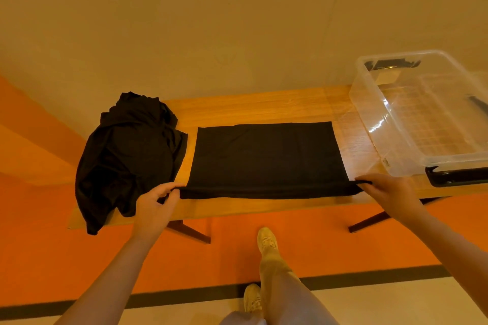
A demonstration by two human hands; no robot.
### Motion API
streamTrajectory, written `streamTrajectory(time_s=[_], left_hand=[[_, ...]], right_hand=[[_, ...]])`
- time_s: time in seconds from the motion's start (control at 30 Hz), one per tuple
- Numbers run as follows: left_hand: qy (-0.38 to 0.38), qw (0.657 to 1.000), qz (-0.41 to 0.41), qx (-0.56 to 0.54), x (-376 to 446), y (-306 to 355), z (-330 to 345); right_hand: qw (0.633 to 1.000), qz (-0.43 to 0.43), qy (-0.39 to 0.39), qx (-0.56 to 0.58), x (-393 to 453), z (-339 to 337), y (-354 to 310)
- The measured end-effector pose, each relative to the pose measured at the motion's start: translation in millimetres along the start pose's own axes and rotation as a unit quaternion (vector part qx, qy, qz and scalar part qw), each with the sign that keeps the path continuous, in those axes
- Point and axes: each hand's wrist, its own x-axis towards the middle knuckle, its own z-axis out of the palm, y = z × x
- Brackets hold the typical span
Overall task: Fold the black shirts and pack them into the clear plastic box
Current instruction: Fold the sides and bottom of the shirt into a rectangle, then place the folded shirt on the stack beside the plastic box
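A long, narrow wooden table [264, 107] with a warm grain and dark angled legs stands against a plain pale wall, on a floor [79, 258] of orange with a dark stripe and a lighter band nearer the person. Two lots of black cloth lie on it. At the middle is one black shirt [264, 155], soft and matte, laid flat in a neat rectangle with its near edge along the front of the table. The left hand [155, 206] pinches the near left corner of this shirt between thumb and curled fingers [173, 187], and the right hand [388, 192] pinches the near right corner the same way, so the near edge is drawn taut between them. Just left of it, a crumpled heap of black shirts [126, 155] sits in loose folds and spills over the table's left front edge; how many it holds cannot be told. At the right end stands one clear plastic box [369, 118], rectangular with rounded corners and black handles, its ribbed bottom showing through. Two light shoes show below.
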Motion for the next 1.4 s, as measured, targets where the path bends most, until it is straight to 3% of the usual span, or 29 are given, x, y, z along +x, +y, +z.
streamTrajectory(time_s=[0.17,0.27,0.47,0.73,0.97,1.13,1.4], left_hand=[[0.055,0.989,-0.091,-0.104,41.0,29.7,13.7],[0.056,0.989,-0.098,-0.095,75.6,42.6,20.2],[0.026,0.996,-0.055,0.063,159.0,57.8,37.6],[0.014,0.992,-0.101,0.08,223.4,90.6,72.8],[-0.008,0.995,-0.091,0.024,191.8,138.9,111.4],[-0.036,0.997,-0.05,-0.035,150.0,167.2,151.9],[-0.002,0.998,0.009,-0.069,124.8,175.1,171.2]], right_hand=[[0.977,0.087,0.046,0.19,52.0,-11.7,-18.8],[0.954,0.11,0.058,0.271,86.5,-16.3,-27.2],[0.948,0.144,0.069,0.276,164.8,-18.7,-37.3],[0.952,0.164,0.082,0.243,235.7,-13.5,-45.8],[0.961,0.144,0.044,0.23,209.8,7.0,-110.2],[0.954,0.085,0.007,0.288,179.0,45.2,-155.9],[0.96,-0.033,0.059,0.272,158.4,74.7,-177.3]])
